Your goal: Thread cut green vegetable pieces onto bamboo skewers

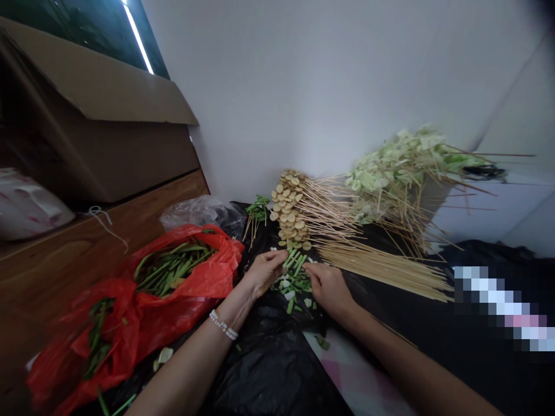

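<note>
Between the two hands, over the middle of the black plastic sheet (269, 355), lies a short row of cut green pieces (295, 260), side by side, with a loose scatter of the same green and some white bits (289, 294) just below. The left hand (265, 271) has thumb and fingertips pinched nearly together at the row's left end, apparently on a piece there; the right hand (330, 289) is curled in at the other end, fingers mostly folded, and I cannot tell what, if anything, it grips. The step in hand looks like lining up or threading these pieces (a stick inside the row is too small to make out). From here, the next move would seem to call for a steady left pinch and a small, straight push or adjustment from the right. Bare sticks (381, 271) lie right of the hands, within easy reach; skewered pale slices (289, 205) are heaped toward the sheet's far edge, with a few green skewers (258, 209) just left of them. At the sheet's left edge, a red bag (212, 280) holds long green stems (171, 268).
</note>
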Available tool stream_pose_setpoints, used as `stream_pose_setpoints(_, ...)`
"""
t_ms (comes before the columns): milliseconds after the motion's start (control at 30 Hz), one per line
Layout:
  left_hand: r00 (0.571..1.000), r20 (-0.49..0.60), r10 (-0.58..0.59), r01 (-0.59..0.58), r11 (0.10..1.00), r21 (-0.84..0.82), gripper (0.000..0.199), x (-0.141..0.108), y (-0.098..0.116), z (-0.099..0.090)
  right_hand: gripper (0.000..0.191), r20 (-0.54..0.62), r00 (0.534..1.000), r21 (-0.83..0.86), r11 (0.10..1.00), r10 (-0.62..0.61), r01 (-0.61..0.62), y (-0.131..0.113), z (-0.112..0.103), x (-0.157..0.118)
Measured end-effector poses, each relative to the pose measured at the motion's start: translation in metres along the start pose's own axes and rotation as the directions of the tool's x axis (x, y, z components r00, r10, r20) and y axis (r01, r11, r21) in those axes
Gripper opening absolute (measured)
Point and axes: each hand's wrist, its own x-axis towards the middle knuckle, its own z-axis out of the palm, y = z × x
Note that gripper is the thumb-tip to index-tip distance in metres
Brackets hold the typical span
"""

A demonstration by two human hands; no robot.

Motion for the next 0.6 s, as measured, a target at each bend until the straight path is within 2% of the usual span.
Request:
stream_pose_setpoints(133,1.000,-0.008,0.019,-0.019,1.000,0.002,0.032,0.000,-0.003,0.001,0.034,0.044,0.999,-0.162,0.987,-0.003,0.010,-0.003,-0.004,-0.002)
stream_pose_setpoints(400,0.998,0.041,0.038,-0.041,0.997,0.063,0.037,-0.001,-0.003,0.001,0.030,0.041,0.999,-0.067,0.998,0.002,0.001,-0.001,-0.002,0.000)
stream_pose_setpoints(467,0.997,0.047,0.063,-0.069,0.989,0.133,0.038,-0.001,0.002,-0.001,0.030,0.026,1.000,-0.079,0.997,0.009,-0.007,0.000,-0.005,0.002)
stream_pose_setpoints(533,0.989,0.057,0.136,-0.146,0.953,0.264,0.039,-0.001,0.009,-0.004,0.031,-0.013,1.000,-0.097,0.995,0.022,-0.023,0.002,-0.011,0.004)
stream_pose_setpoints(600,0.968,0.124,0.217,-0.250,0.858,0.450,0.036,-0.003,0.017,-0.008,0.031,-0.075,0.996,-0.103,0.994,0.036,-0.044,0.007,-0.016,0.008)
